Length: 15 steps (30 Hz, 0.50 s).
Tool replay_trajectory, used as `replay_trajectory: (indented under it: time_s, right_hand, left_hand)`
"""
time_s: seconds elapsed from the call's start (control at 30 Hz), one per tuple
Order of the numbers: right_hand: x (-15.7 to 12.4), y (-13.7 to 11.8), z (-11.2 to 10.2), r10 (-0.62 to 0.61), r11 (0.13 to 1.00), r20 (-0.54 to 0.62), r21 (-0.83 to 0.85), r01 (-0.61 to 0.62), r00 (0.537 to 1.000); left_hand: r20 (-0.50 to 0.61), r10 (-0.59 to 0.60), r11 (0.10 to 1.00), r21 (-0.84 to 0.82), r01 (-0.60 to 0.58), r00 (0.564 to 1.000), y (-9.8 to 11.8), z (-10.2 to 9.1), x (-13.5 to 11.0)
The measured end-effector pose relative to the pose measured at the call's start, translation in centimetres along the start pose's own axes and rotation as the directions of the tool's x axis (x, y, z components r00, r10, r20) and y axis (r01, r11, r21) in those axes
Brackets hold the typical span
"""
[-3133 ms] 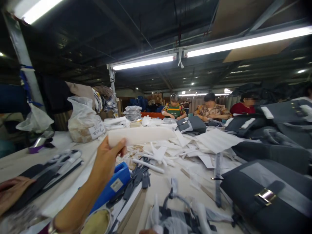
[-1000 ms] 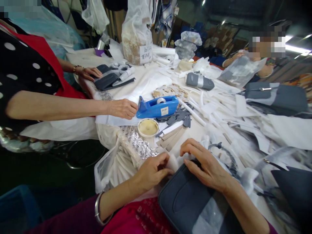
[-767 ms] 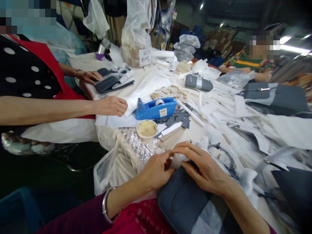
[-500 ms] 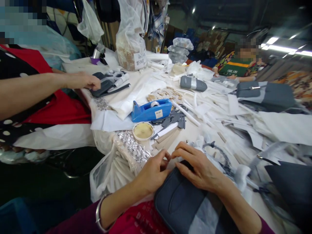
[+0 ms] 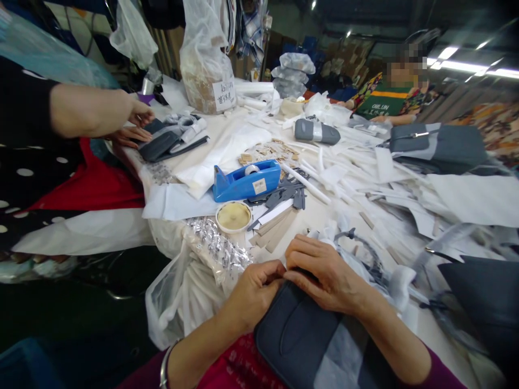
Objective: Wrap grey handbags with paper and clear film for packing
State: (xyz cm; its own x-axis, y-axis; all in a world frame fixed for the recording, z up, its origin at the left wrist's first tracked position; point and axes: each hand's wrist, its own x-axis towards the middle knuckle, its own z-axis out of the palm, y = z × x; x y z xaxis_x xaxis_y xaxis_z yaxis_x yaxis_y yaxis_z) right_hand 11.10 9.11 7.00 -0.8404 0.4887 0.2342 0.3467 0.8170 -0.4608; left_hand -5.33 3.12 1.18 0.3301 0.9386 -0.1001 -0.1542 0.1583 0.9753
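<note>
A dark blue-grey bag (image 5: 302,329) leans at the table's near edge against my lap, with a translucent wrap band (image 5: 344,351) around it. My left hand (image 5: 259,292) is closed in a pinch at the bag's upper corner. Curled over the top edge, my right hand (image 5: 322,270) grips the bag, its fingertips close to my left ones. Whatever small part lies between the fingertips is hidden. Beyond my hands are beige strips (image 5: 275,229), a round tub of yellowish paste (image 5: 234,217) and a blue tape dispenser (image 5: 247,181).
At the left, a co-worker's hands (image 5: 133,127) are at dark bag pieces (image 5: 162,143). Another person (image 5: 389,97) sits across the table. White strips (image 5: 324,178) litter the middle. More grey bags (image 5: 438,146) lie to the right. A plastic bag of white rolls (image 5: 190,297) hangs at the near edge.
My left fingers have closed together at the bag's corner, and my right fingers have drawn in tighter. The co-worker's second hand has come into view. The view has shifted slightly.
</note>
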Motion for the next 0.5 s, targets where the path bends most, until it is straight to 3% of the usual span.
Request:
replay_trajectory:
  time_s: [0.23,0.33,0.43,0.5]
  right_hand:
    - [0.4,0.8,1.1,-0.017,0.999,0.018,-0.045,0.018,1.000]
    - [1.0,1.2,1.9,-0.055,0.997,0.053,-0.059,0.058,0.997]
    - [1.3,1.4,2.4,-0.057,0.997,0.056,-0.056,0.060,0.997]
    - [1.4,1.4,2.3,-0.078,0.996,0.017,-0.041,0.078,0.997]
  left_hand:
    - [-0.196,0.042,0.957,0.290,0.017,0.980,-0.7,1.2,-3.4]
    - [-0.175,-0.009,0.935,0.349,0.071,0.985,-0.6,1.1,-2.5]
    - [-0.261,0.083,0.908,0.417,0.035,0.962,-0.3,0.9,-0.4]
    - [-0.198,0.119,0.922,0.386,-0.035,0.973,-0.2,0.9,1.0]
